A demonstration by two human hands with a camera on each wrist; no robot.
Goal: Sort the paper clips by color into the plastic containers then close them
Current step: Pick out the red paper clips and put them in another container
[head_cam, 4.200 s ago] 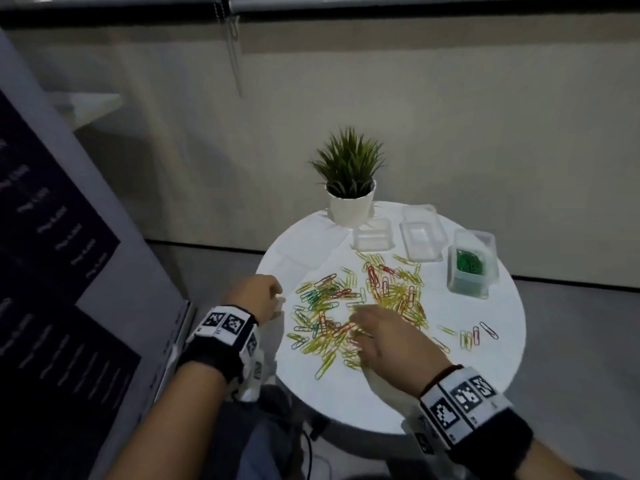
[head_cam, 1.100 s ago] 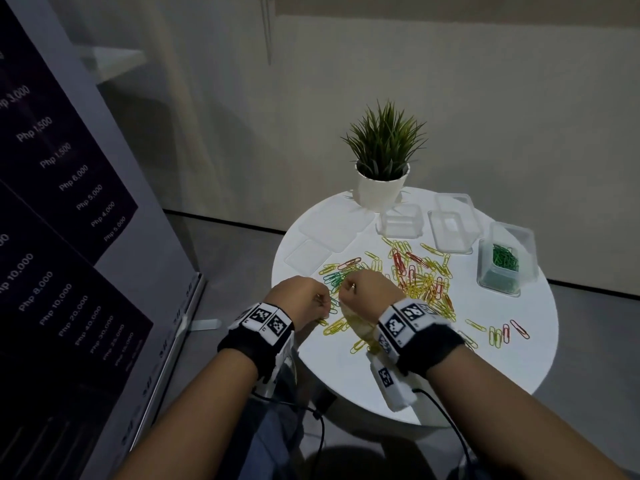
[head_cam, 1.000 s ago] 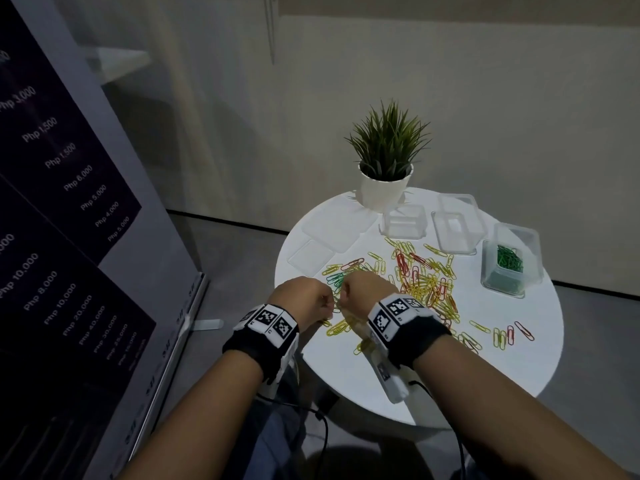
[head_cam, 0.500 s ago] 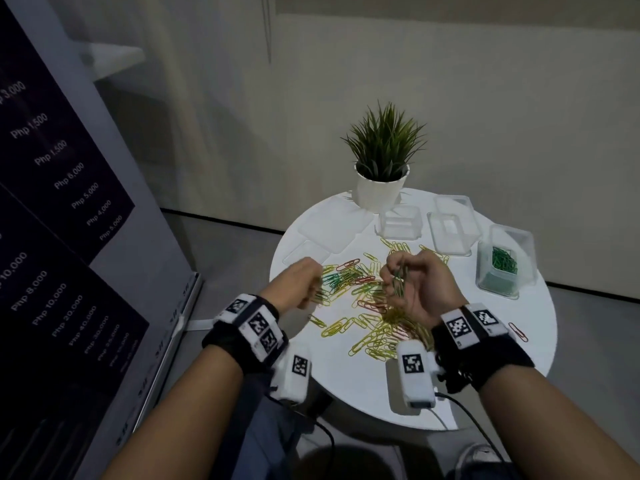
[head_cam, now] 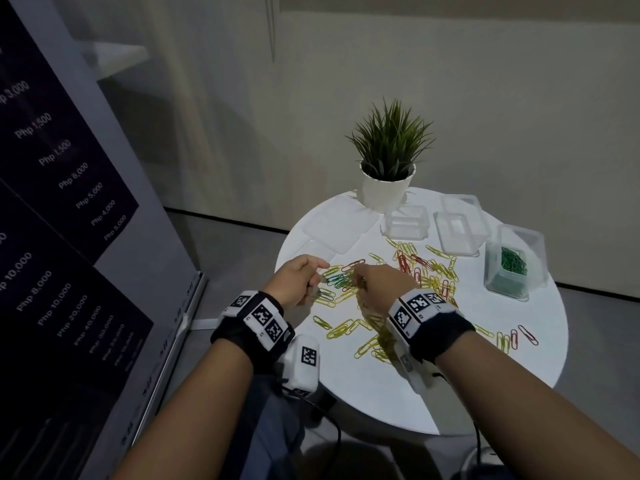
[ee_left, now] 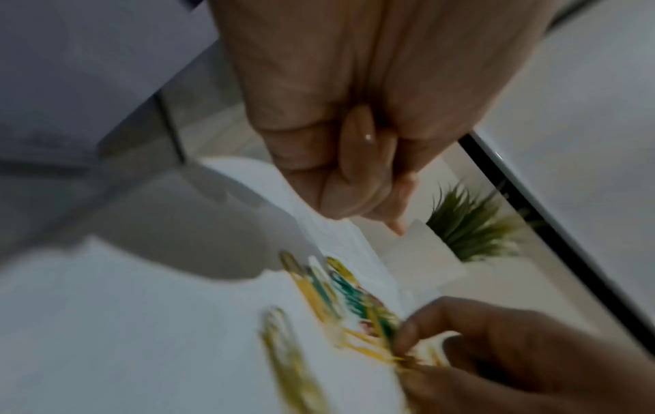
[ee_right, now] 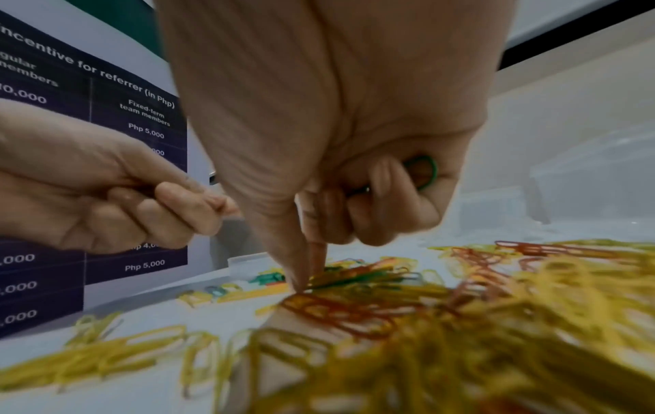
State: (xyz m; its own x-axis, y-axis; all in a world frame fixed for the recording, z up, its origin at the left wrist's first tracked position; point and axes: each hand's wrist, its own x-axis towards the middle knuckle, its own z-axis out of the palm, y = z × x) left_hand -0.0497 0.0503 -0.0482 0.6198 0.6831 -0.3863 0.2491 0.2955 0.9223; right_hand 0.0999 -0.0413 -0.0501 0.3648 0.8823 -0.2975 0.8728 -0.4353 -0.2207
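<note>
On a round white table (head_cam: 450,393), green clips are held in the right-hand container (head_cam: 512,271); two other containers (head_cam: 407,225) beside it appear unfilled. Mixed clips (head_cam: 408,289) lie flat, pointing every way. A green clip (ee_right: 423,171) is curled into the right hand (head_cam: 381,289), its fingertips down in the pile; the left hand (head_cam: 299,284) is clenched, its contents indiscernible.

Beside one potted plant (head_cam: 388,168), three clear containers (head_cam: 406,223) and two flat lids (head_cam: 337,228) are sitting among countless scattered paper clips (head_cam: 420,268).
</note>
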